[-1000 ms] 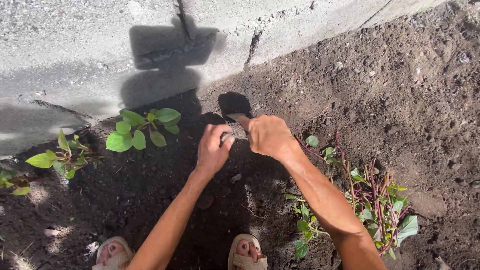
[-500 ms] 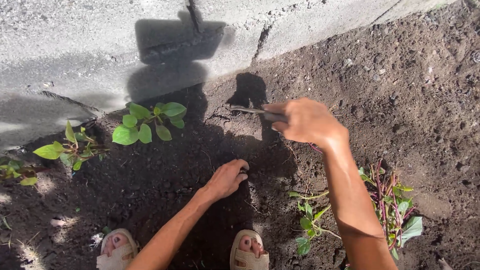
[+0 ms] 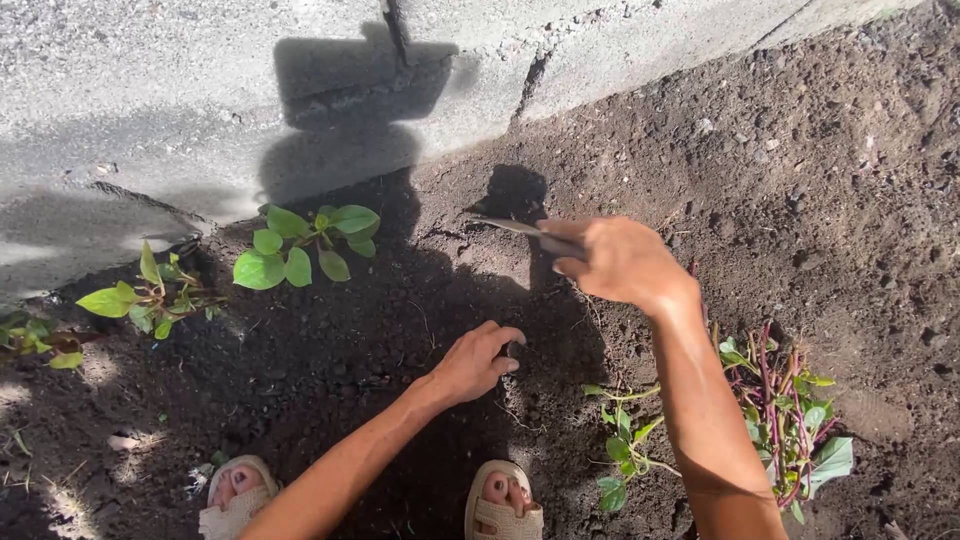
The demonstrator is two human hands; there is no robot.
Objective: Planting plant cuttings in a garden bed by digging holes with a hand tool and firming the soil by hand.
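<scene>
My right hand (image 3: 620,262) grips the handle of a small garden trowel (image 3: 515,229), held level above the dark soil with its blade pointing left. My left hand (image 3: 478,358) is low on the soil below the trowel, fingers curled round something small and dark that I cannot make out. A bundle of cut plant stems (image 3: 775,410) with red stalks and green leaves lies on the soil right of my right forearm. Two planted green seedlings stand to the left, one (image 3: 305,245) near the wall and one (image 3: 140,295) farther left.
A grey concrete wall (image 3: 200,100) runs along the top, with my shadow on it. My two sandalled feet (image 3: 505,505) show at the bottom edge. Loose dark soil (image 3: 820,200) spreads to the right. Another small plant (image 3: 40,340) sits at the far left edge.
My right hand lifted the trowel out of the soil and turned it level. My left hand dropped from beside the trowel down to the soil.
</scene>
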